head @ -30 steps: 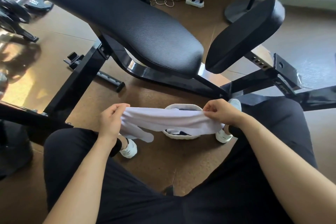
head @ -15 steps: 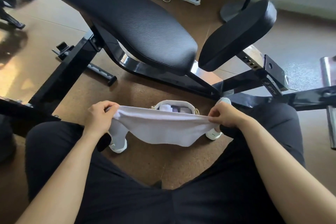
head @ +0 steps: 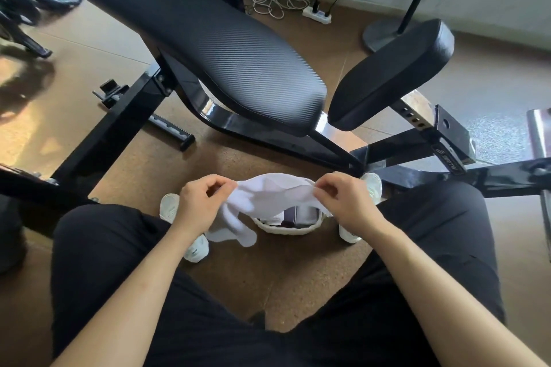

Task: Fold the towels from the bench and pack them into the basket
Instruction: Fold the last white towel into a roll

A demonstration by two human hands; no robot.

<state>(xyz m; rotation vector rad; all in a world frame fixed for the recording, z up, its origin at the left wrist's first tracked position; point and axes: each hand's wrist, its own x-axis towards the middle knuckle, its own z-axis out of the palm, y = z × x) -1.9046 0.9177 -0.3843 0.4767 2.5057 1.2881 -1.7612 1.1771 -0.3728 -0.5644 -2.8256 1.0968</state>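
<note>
A white towel is pinched at its upper edge by the left hand and right hand. It is held above the basket; bare floor lies nearer.

basket half-hidden under towel

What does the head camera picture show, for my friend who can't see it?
A seated person's left hand and right hand pinch a soft white cloth towel stretched above a small white woven basket on the brown floor between their white shoes. Beyond it stands a black padded weight bench, nothing lying on its pads.
</note>
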